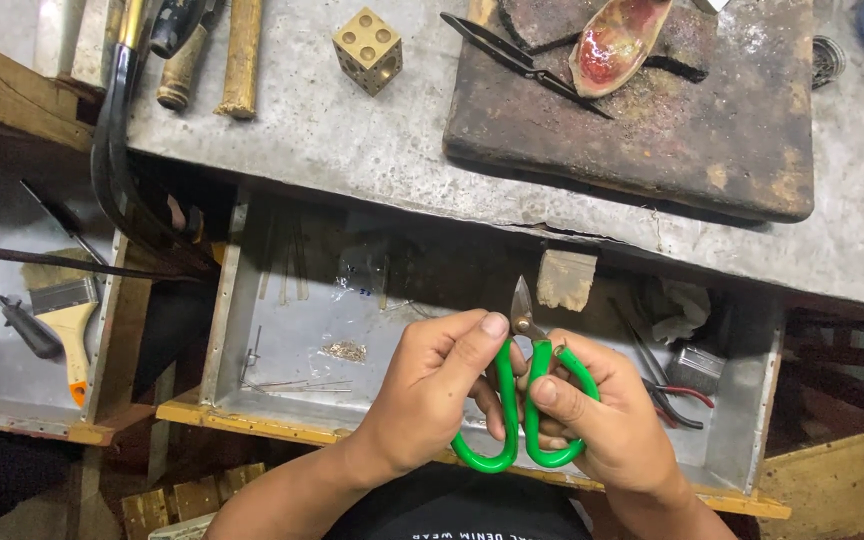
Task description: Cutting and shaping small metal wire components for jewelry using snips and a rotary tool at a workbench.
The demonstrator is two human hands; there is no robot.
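Observation:
Both hands hold a pair of green-handled snips (525,400) over an open metal drawer (282,340). My left hand (432,395) grips the left handle loop, thumb up near the short steel blades. My right hand (602,415) wraps the right loop, thumb pressed on the handle. The blades point away from me, closed or nearly so. I cannot make out anything between the blades.
A grey workbench (352,140) above carries a brass dice-like block (368,48), a dark charred slab (652,120) with tweezers (517,60) and a reddish dish, and wooden-handled tools (240,55). The drawer holds pliers (677,395) and wire scraps. A paintbrush (70,320) lies in a left tray.

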